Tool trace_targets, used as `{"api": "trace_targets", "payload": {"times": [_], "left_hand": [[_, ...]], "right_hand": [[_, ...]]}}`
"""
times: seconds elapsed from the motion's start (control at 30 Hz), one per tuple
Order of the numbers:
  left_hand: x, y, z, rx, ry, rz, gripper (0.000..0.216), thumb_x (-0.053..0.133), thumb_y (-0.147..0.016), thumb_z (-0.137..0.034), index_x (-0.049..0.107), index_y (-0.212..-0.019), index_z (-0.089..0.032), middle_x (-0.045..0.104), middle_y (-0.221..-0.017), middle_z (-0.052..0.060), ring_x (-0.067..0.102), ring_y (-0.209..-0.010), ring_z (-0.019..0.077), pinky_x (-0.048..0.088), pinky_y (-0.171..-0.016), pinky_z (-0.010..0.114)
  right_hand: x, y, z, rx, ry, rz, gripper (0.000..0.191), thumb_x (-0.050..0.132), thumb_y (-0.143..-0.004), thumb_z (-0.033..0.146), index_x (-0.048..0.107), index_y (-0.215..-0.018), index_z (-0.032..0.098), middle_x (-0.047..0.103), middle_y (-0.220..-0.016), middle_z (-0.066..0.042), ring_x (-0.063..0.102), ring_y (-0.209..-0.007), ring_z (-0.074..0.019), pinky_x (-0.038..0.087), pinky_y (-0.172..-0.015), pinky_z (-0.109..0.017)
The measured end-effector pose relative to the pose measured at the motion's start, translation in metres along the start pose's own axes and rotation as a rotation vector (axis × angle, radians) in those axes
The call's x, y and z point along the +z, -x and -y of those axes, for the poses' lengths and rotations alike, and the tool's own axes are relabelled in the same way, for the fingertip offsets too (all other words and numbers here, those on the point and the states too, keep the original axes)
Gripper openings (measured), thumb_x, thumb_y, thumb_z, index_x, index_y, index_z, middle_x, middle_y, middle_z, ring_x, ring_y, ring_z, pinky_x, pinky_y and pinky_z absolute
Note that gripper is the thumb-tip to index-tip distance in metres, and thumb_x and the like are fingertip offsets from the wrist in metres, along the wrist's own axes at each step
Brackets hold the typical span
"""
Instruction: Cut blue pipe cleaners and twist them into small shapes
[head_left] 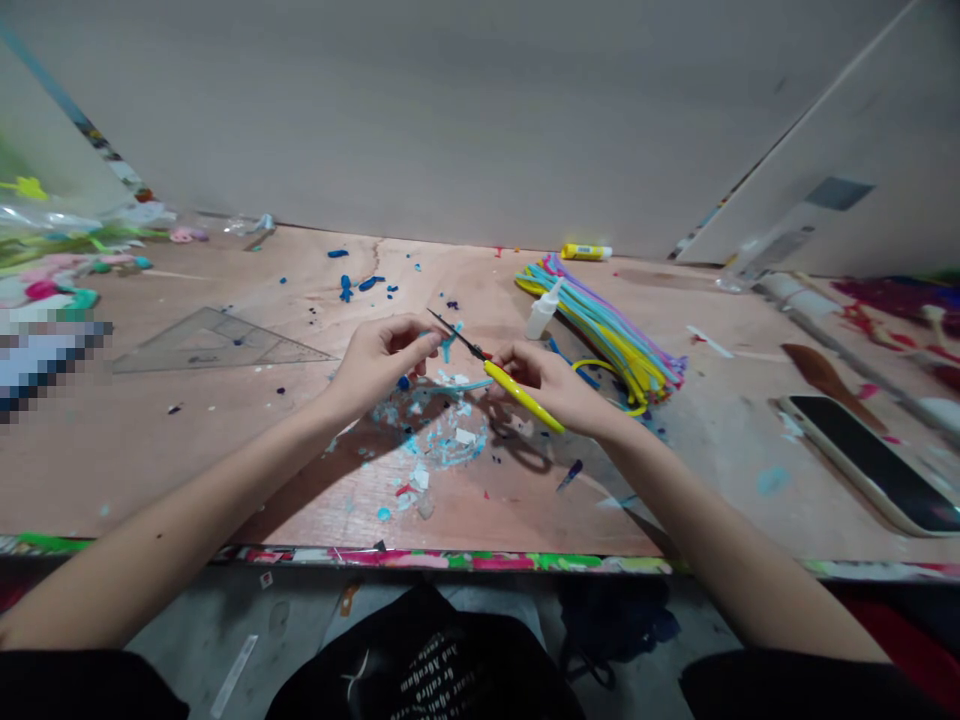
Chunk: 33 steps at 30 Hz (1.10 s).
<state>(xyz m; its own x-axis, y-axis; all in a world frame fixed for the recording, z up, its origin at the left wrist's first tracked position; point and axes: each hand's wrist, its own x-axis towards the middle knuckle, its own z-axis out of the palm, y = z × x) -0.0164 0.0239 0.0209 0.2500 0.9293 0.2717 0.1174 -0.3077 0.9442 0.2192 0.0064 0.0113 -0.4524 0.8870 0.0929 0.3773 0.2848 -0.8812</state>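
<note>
My right hand (551, 385) is wrapped round the yellow handles of a pair of scissors (523, 396). Their dark blades point up and left, toward the fingertips of my left hand (388, 358). That hand is closed in a pinch on a small light-blue piece (448, 345), right by the blades; its exact kind is hard to make out. Whether the blades touch the piece I cannot tell. Under both hands, light-blue and white scraps (450, 432) lie scattered on the wooden table.
A bundle of coloured pipe cleaners (611, 335) lies right of centre, with a small white bottle (543, 312) against it. Behind stands a glue stick (586, 252). A set square (214, 342) is on the left; a phone (874, 460) and a brown wooden tool (829, 380) are on the right.
</note>
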Motion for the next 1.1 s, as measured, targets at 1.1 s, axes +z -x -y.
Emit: {"api": "trace_targets", "payload": {"times": [1.1], "left_hand": [[0.011, 0.005, 0.005, -0.269, 0.476, -0.099, 0.012, 0.070, -0.085, -0.020, 0.064, -0.094, -0.016, 0.076, -0.095, 0.007, 0.073, -0.081, 0.0152, 0.057, -0.077, 0.028]], "right_hand": [[0.011, -0.001, -0.001, 0.018, 0.275, -0.188, 0.052, 0.065, -0.077, 0.065, 0.043, -0.097, 0.022, 0.059, -0.102, -0.008, 0.052, -0.085, -0.0218, 0.040, -0.074, -0.036]]}}
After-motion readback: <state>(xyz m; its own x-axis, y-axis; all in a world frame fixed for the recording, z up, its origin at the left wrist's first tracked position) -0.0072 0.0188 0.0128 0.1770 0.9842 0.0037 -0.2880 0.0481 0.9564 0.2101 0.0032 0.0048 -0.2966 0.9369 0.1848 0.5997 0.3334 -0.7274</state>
